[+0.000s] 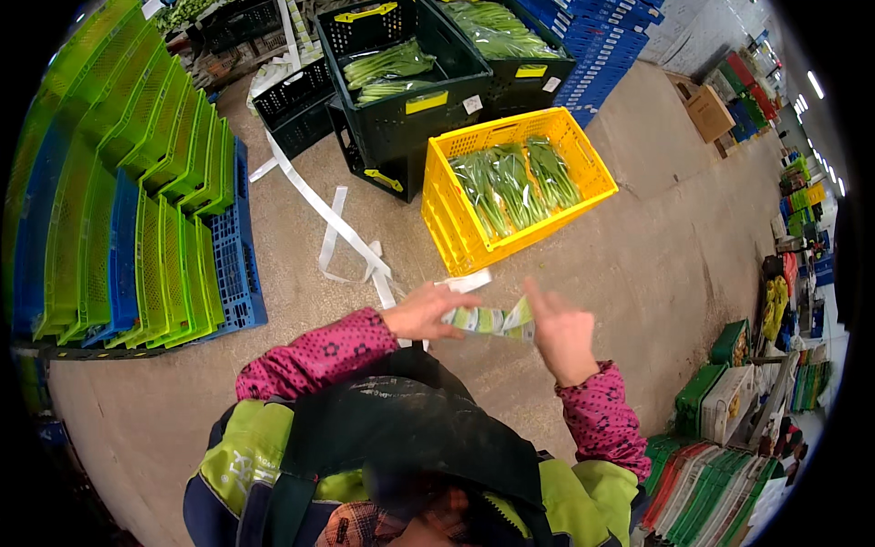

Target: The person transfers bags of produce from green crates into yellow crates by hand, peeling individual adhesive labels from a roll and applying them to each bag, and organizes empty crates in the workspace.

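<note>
A strip of green-and-white labels (490, 321) stretches between my two hands, just in front of a yellow crate. My left hand (424, 313) is closed on its left end. At the other end, my right hand (562, 337) pinches the strip; its raised index finger is slightly blurred. White backing tape (333, 219) trails from near my left hand across the floor. In the yellow crate (519, 239), bagged leafy greens (512, 187) lie side by side under clear film.
Dark green crates (415, 114) with more bagged greens stand beyond the yellow crate. Stacked lime-green crates (159, 264) rise at the left on a blue pallet (239, 255). A blue crate stack (597, 55) stands at the back. Folded crates (706, 488) line the lower right.
</note>
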A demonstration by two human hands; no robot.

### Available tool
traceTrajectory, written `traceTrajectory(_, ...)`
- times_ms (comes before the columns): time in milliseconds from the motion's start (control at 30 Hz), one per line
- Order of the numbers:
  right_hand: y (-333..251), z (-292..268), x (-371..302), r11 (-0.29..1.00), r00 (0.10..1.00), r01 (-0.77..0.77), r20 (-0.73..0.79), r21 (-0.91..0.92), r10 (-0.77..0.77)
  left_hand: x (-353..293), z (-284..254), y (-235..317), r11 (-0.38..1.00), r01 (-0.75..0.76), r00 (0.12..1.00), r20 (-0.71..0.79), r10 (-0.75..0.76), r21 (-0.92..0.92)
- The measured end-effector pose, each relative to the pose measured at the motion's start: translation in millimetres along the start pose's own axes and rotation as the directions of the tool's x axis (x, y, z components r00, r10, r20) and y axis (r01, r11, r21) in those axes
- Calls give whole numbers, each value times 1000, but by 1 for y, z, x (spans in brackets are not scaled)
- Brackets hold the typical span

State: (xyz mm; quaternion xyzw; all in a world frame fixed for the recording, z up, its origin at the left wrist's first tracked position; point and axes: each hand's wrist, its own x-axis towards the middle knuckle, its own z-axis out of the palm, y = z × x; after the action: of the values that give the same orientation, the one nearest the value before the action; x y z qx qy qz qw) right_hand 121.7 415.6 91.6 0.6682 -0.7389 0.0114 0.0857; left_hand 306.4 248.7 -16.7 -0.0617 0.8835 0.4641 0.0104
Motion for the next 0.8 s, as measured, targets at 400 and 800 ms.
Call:
traceTrajectory(400,-3,-16,-11,699,450,-268,-556,663,699,49,11,56,984,-153,866,-468,177,90)
traceTrajectory(800,-24,-17,-2,210,237,230,-264,950,935,98,65,-63,971,230,770,-597,-225,-70)
